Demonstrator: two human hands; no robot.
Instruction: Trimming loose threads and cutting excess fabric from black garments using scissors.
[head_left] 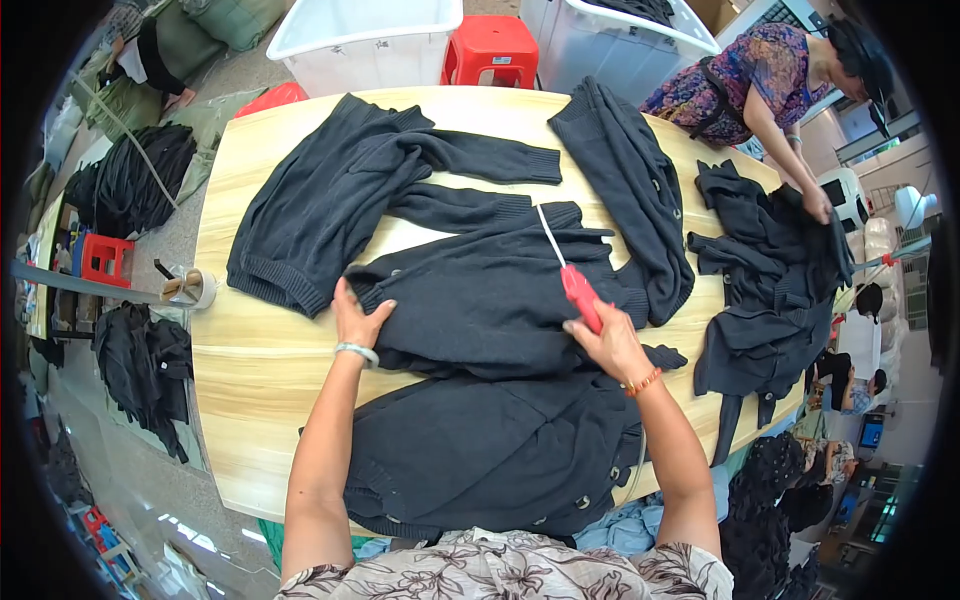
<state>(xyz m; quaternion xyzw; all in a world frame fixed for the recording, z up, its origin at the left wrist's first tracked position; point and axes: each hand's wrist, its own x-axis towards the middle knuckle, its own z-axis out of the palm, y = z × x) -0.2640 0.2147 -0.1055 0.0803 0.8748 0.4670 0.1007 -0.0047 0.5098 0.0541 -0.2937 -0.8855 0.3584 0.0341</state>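
I see rumpled charcoal knit garment (475,305), centre | left hand (358,318) splayed; right hand (613,343) gripping red-handled tool (579,295) | pale wood table (250,400) | white bin (365,45), top

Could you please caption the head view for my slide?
Left hand touching a dark sweater on a table, right hand holding a red tool over it.

The right fingers (612,318) hide part of the red tool (577,290), while the top edge crops the left-hand white bin (368,62).

Sweaters (480,315) lie on the table (260,380), bins (370,58) behind it.
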